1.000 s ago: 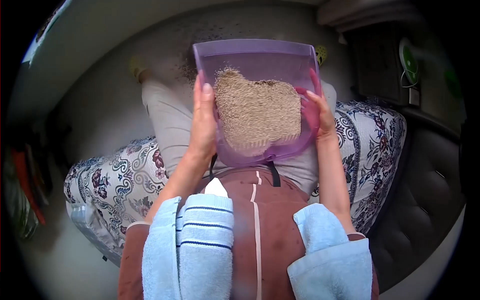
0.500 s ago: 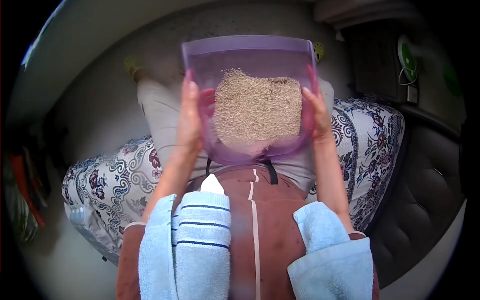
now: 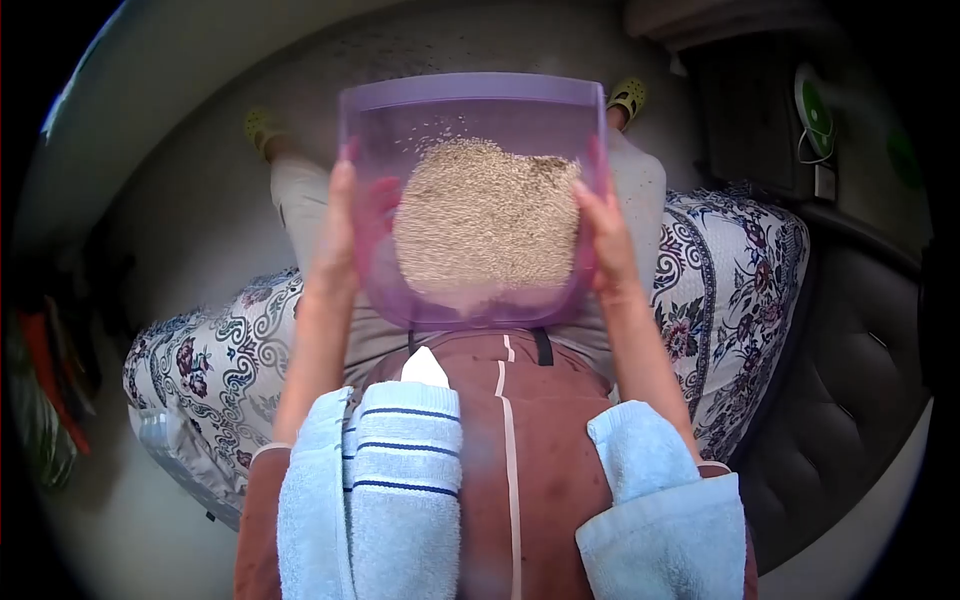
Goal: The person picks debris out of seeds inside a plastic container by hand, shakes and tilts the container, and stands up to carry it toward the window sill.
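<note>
A translucent purple plastic dustpan-shaped tray (image 3: 470,88) is held over my lap by both hands. Tan grains (image 3: 480,215), blurred in part, lie heaped in it, with a darker patch at the upper right and a few loose grains at the upper left. Wrapped round the tray's left wall is my left hand (image 3: 338,225), its fingers showing through the plastic. My right hand (image 3: 608,235) grips the right wall, the thumb over the rim beside the grains. A light blue towel (image 3: 405,470) hangs down over my chest on both sides.
I sit on a bed edge with a floral-patterned cover (image 3: 735,300). A dark tufted headboard (image 3: 840,390) is at the right, a dark cabinet (image 3: 745,120) with a green round object (image 3: 815,115) beyond it. Dark specks dot the floor (image 3: 400,50).
The tray, with both hands on it, has shifted to the left. The grains have spread out wider, and some now lie scattered toward the far left of the tray.
</note>
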`<action>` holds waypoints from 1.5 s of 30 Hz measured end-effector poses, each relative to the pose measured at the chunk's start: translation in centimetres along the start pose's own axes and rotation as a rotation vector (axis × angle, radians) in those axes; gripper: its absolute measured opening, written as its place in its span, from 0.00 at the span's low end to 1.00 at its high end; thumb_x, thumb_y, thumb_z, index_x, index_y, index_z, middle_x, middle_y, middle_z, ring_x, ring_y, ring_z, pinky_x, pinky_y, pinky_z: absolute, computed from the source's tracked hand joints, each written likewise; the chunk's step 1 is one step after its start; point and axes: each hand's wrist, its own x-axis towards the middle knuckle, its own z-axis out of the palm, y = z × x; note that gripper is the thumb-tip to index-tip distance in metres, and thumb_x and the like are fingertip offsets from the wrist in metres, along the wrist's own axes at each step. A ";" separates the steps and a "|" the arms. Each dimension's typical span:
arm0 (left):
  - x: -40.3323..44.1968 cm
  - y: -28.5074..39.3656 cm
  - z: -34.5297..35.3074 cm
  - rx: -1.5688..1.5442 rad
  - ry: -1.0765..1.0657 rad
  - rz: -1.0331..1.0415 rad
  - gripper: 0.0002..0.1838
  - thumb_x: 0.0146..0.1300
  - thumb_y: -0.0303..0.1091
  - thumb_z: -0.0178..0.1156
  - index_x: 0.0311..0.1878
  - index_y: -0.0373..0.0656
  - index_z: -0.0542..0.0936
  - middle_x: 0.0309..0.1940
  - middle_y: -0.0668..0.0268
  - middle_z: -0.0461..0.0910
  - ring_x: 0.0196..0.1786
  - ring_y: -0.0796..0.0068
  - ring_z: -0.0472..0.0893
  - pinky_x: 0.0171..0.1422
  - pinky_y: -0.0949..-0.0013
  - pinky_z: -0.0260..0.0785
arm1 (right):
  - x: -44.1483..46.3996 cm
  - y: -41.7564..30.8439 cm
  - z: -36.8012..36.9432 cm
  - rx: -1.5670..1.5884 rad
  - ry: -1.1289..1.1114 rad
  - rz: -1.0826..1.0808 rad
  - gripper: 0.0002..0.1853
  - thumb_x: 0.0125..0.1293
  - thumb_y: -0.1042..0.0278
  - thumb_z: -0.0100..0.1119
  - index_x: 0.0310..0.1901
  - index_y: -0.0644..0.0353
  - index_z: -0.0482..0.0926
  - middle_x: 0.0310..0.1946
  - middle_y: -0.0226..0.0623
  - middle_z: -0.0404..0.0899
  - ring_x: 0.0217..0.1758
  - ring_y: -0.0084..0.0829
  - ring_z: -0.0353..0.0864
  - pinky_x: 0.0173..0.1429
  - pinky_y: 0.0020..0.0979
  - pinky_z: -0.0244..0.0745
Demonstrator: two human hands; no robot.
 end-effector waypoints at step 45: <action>1.0 -0.8 -0.3 -0.088 -0.112 0.135 0.30 0.76 0.52 0.40 0.77 0.55 0.51 0.63 0.54 0.70 0.63 0.62 0.74 0.65 0.60 0.70 | 0.9 -1.9 -0.3 -0.045 -0.021 0.210 0.38 0.68 0.56 0.58 0.76 0.48 0.53 0.56 0.38 0.73 0.56 0.31 0.75 0.58 0.35 0.72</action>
